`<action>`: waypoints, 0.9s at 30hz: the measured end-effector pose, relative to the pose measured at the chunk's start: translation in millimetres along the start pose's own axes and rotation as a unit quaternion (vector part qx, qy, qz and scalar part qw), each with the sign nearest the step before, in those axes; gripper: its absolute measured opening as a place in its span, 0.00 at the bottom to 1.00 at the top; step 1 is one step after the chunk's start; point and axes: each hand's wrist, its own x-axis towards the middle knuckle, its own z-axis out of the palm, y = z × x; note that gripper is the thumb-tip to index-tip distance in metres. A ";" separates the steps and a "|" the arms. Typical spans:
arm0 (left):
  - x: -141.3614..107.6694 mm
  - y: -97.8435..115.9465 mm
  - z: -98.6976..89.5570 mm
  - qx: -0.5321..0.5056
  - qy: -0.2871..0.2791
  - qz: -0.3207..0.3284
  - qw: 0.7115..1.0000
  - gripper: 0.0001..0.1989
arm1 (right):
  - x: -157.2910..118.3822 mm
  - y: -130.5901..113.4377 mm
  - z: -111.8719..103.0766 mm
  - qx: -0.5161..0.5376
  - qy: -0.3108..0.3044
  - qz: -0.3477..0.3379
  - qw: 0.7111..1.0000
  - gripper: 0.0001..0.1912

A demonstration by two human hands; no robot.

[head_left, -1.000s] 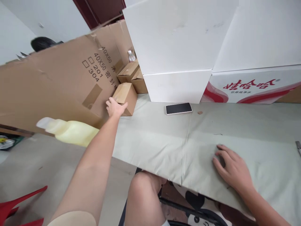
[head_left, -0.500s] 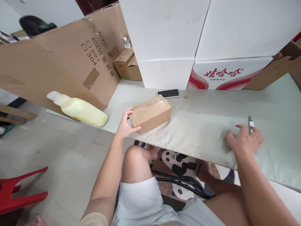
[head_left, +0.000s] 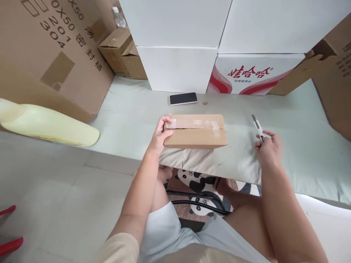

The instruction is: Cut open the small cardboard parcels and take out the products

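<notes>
A small brown cardboard box (head_left: 197,137) with clear tape along its top seam sits near the front edge of the table. Its left end is gripped by my left hand (head_left: 160,135), thumb on the near side and fingers toward the far side. To the right, my right hand (head_left: 270,146) is closed around a white utility knife (head_left: 257,125), whose grey tip points up and away from me. Between the knife and the box there is a gap. Part of the knife's handle is hidden in my palm.
Behind the box lie a phone (head_left: 183,98) and a small brown bit (head_left: 205,103). White cartons (head_left: 178,69) are stacked at the back, one with red print (head_left: 249,75). A large cardboard panel (head_left: 55,69) and a pale yellow bottle (head_left: 49,124) are on the left.
My left hand has turned the box so its taped seam faces up and lies level. My right hand has picked the utility knife up off the table. The view has shifted.
</notes>
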 end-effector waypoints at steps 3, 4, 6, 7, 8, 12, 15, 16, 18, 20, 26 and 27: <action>-2.1 1.5 0.7 -0.008 -0.004 -0.003 1.000 0.21 | -3.6 -43.5 15.4 0.148 0.037 0.021 0.988 0.21; -2.7 1.5 1.2 -0.011 -0.005 -0.003 1.000 0.21 | -7.3 -62.7 18.9 0.221 0.044 0.019 0.974 0.22; -3.9 1.2 2.1 -0.021 -0.007 -0.005 1.000 0.21 | -16.3 -101.8 22.6 0.357 0.032 -0.007 0.933 0.21; -4.6 0.9 2.6 -0.028 -0.007 -0.005 1.000 0.22 | -20.8 -119.4 23.4 0.394 0.017 -0.030 0.919 0.20; -5.2 0.6 3.0 -0.035 -0.008 -0.004 0.999 0.22 | -24.8 -134.3 23.8 0.407 0.008 -0.058 0.911 0.19; -6.5 -2.2 5.1 -0.040 0.000 0.000 0.999 0.23 | -34.8 -164.3 28.2 0.377 0.011 -0.144 0.915 0.14; -5.6 -5.7 7.5 -0.031 0.004 -0.002 1.000 0.23 | -39.1 -166.8 34.3 0.360 0.003 -0.145 0.922 0.14; -5.2 -6.8 8.1 -0.029 0.003 -0.001 1.000 0.23 | -40.2 -166.4 35.9 0.357 -0.013 -0.136 0.924 0.16; -4.7 -8.3 9.1 -0.028 0.000 0.004 1.000 0.23 | -41.6 -165.0 37.7 0.352 -0.068 -0.111 0.927 0.17; -4.5 -9.1 9.6 -0.030 -0.002 0.009 0.999 0.22 | -42.0 -163.1 37.8 0.349 -0.114 -0.103 0.924 0.17; -4.5 -10.2 9.9 -0.043 0.005 0.019 0.999 0.23 | -43.0 -161.0 33.2 0.353 -0.100 -0.115 0.923 0.09; -4.5 -10.3 9.9 -0.043 0.007 0.017 0.999 0.23 | -43.6 -161.3 32.3 0.345 -0.116 -0.109 0.925 0.10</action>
